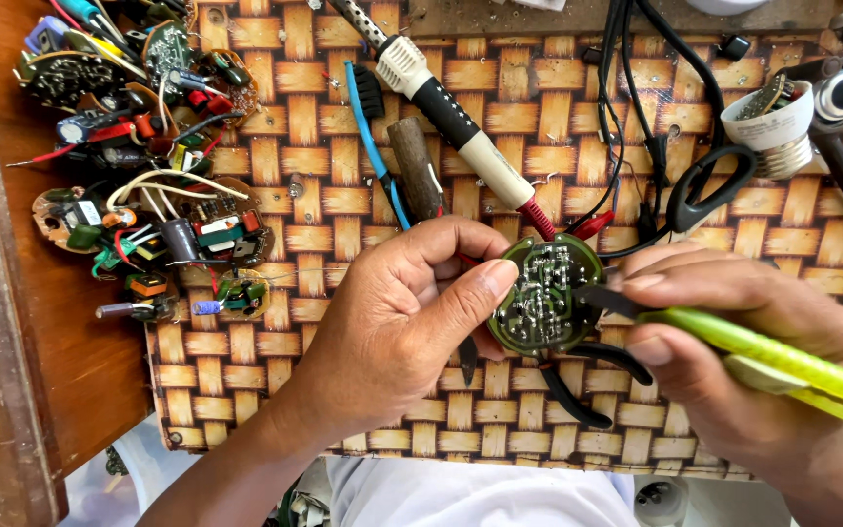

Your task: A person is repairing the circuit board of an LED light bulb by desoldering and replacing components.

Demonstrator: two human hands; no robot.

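Observation:
My left hand (397,317) pinches a small round green circuit board (544,296), solder side up, between thumb and fingers above a woven mat (275,361). My right hand (743,361) grips a tool with yellow-green handles (782,361); its dark tip (602,298) touches the board's right edge. A red wire leads off the top of the board.
A soldering iron (451,117) lies diagonally at the top of the mat, beside a blue brush (373,137) and a brown stick (414,166). Several loose circuit boards (148,166) are piled at left. Black scissors (709,185), cables and a bulb base (778,122) lie right. Black-handled pliers (578,385) rest under my hands.

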